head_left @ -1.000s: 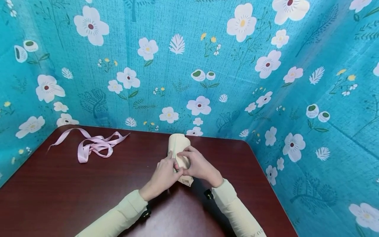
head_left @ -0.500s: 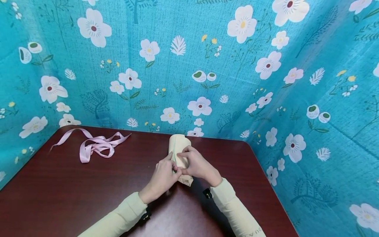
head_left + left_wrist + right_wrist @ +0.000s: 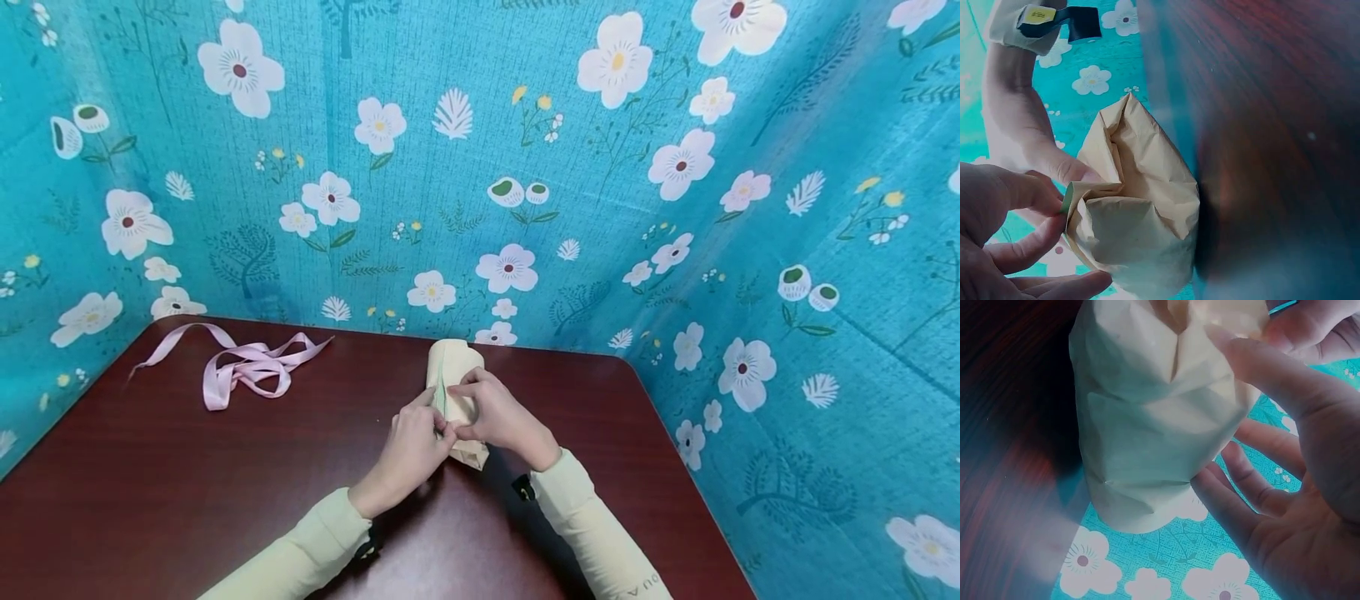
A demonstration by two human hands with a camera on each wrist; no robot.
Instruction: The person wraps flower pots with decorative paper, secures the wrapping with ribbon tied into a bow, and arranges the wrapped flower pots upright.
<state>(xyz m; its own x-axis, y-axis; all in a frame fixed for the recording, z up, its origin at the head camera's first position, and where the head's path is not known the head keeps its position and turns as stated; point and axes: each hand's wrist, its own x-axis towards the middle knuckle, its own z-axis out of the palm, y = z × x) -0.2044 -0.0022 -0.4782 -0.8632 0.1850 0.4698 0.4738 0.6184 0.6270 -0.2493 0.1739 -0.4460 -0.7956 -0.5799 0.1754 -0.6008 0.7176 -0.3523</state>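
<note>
A cylindrical bundle wrapped in tan paper (image 3: 453, 360) lies on the dark red table, its far end close to the back edge. What is inside stays hidden. Folded, creased paper (image 3: 1154, 156) shows at its near end in the left wrist view. My left hand (image 3: 412, 446) pinches the overlapping paper edge between thumb and forefinger at the near part of the seam. From the other side my right hand (image 3: 506, 417) holds the wrap, its thumb (image 3: 1260, 362) on the folded paper and its other fingers against the side of the bundle.
A loose pink ribbon (image 3: 258, 367) lies in loops on the table (image 3: 187, 492) at the back left. Blue floral cloth (image 3: 450, 208) hangs behind the table and along both sides.
Both hands stay on the paper bundle. The left fingers shift slightly along the paper edge, and the seam shows a little wider. The ribbon lies as before.
</note>
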